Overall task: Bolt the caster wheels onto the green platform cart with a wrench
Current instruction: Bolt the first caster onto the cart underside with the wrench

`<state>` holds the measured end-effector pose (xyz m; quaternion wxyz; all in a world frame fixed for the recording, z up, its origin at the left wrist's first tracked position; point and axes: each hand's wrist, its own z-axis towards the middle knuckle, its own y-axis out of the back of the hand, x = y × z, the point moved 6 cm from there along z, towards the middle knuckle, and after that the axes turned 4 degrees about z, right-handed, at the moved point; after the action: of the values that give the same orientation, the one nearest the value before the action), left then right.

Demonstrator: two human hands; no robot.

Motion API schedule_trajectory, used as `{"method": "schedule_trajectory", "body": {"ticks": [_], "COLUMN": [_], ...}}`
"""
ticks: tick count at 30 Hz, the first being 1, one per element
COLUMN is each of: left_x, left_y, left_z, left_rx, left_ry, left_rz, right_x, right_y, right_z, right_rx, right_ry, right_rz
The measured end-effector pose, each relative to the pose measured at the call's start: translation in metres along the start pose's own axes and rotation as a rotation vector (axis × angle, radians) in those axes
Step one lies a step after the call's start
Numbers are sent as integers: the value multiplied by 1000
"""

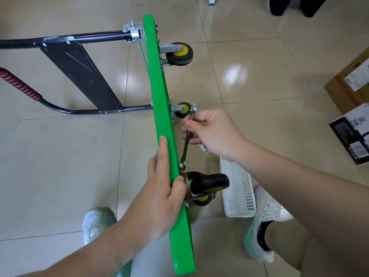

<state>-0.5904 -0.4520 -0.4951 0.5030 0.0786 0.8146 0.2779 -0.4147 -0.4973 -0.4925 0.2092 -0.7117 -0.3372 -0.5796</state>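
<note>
Left hand point(159, 188) gripping green platform point(159, 96) edge, right hand point(211, 130) pinching wrench point(186, 144) beside caster point(207, 184)

No text could be read; printed labels on the cardboard box point(348, 92) and the black box point(347, 136) were blurred.

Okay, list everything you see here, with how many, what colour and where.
green platform cart: one, green, standing on edge, centre.
handle: one, black with red grip, extends left from the cart.
caster wheels: at least three, black with yellow hubs, on the cart's underside.
wrench: one, silver and green, lower end at a nut above the near caster.
basket: one, white, floor right of the cart.
metal plate: one, silver, floor beyond the basket.
boxes: two, brown and black, right edge.
shoes: two, white, bottom.
left hand: one, grips the cart's top edge.
right hand: one, holds the wrench.
</note>
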Motion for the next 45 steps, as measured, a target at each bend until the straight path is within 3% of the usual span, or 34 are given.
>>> {"method": "schedule_trajectory", "body": {"ticks": [11, 19, 25, 35, 45], "left_x": [0, 0, -3, 0, 3], "left_y": [2, 3, 3, 1, -1], "left_z": [0, -1, -1, 2, 5], "left_rx": [39, 49, 35, 27, -36], "left_ry": [-23, -27, -17, -8, -14], "left_rz": [5, 8, 12, 34, 24], "right_x": [-27, -33, -44, -18, -17], "right_y": [-13, -19, -15, -22, -15], "right_z": [45, 52, 44, 9, -76], "right_rx": [59, 125, 77, 60, -33], "right_ry": [-260, -302, -370, -144, 231], "right_rz": [-25, -47, 11, -10, -112]}}
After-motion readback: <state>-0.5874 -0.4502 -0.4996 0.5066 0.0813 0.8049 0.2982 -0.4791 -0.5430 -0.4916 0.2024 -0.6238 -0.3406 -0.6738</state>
